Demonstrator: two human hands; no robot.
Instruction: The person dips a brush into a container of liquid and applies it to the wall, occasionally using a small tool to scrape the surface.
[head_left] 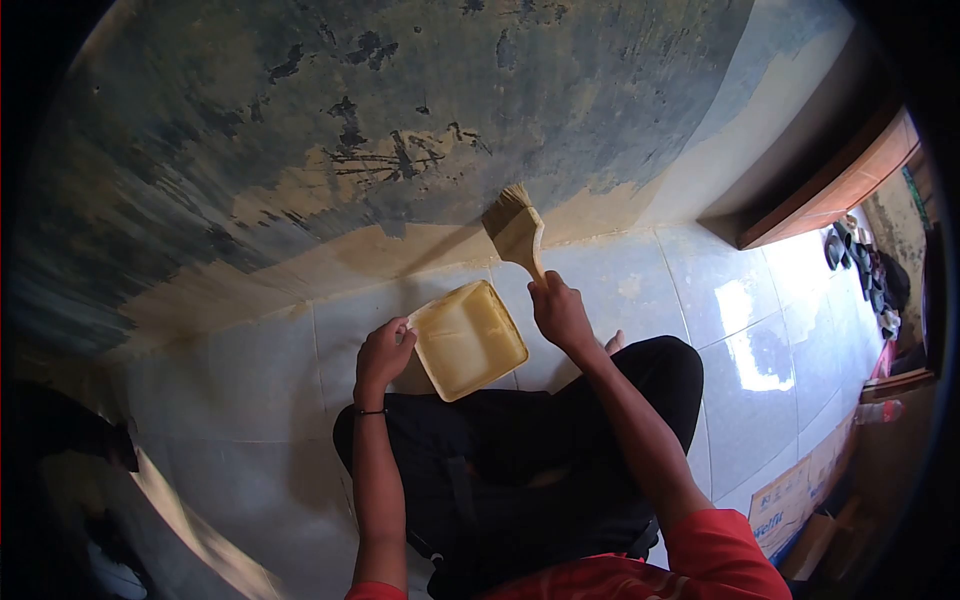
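Observation:
My right hand [562, 312] is closed round the wooden handle of a wide paintbrush [516, 232]. The brush points up, its pale bristle tips overlapping the lower part of the wall in this view. In my left hand [386, 352] is the left edge of a square yellowish plastic tub [470, 338], gripped at its rim near the corner. The tub tilts over my crossed legs, its inside stained with a thin tan coating. Ahead, the wall [400, 150] carries patchy dark grey-green paint with black marks, and a tan band runs along its base.
Pale grey tiles [620, 290] cover the floor. To the right are a doorway with a wooden frame [830, 185], a pile of footwear [865, 265] and a printed cardboard box [790, 505]. A dark object [70, 430] stands at the lower left.

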